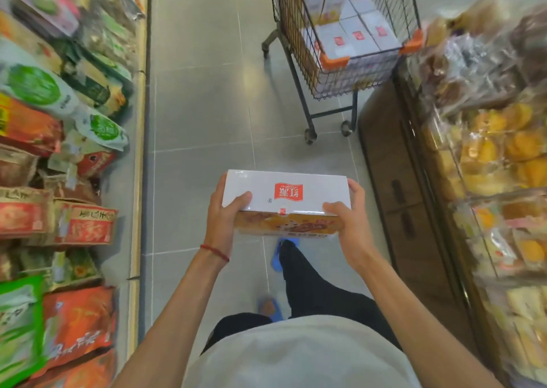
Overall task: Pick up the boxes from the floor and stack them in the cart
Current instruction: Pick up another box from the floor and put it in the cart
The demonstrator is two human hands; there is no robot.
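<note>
**Carrying one box toward the partly filled cart**

Sharing the load, two hands hold a single white rectangular cardboard box (pixel 284 191) with a red logo on its lid and an orange printed side. It is level in the air above the grey tiled floor (pixel 201 106), well apart from the cart. The left hand (pixel 223 216) takes the left end and the right hand (pixel 350 219) the right end. On each, the thumb lies on the lid and the other fingers (pixel 355 188) curl round the end, so both hands are grasping the box. Holding it by the short ends probably keeps the long carton flat and leaves its underside free to land on a stack.

Ahead stands one black wire shopping cart (pixel 340 77) with orange plastic corner bumpers, just beside the shelf of wrapped bread (pixel 488 151) on the right. The matching white boxes in the cart (pixel 359 37) lie side by side with lids up, which seems meant to build even layers. Six red logos show clearly there. More boxes may sit beneath, but the wire hides them.

The count is one box in hand, one cart and two blue slippers (pixel 268 306).
</note>
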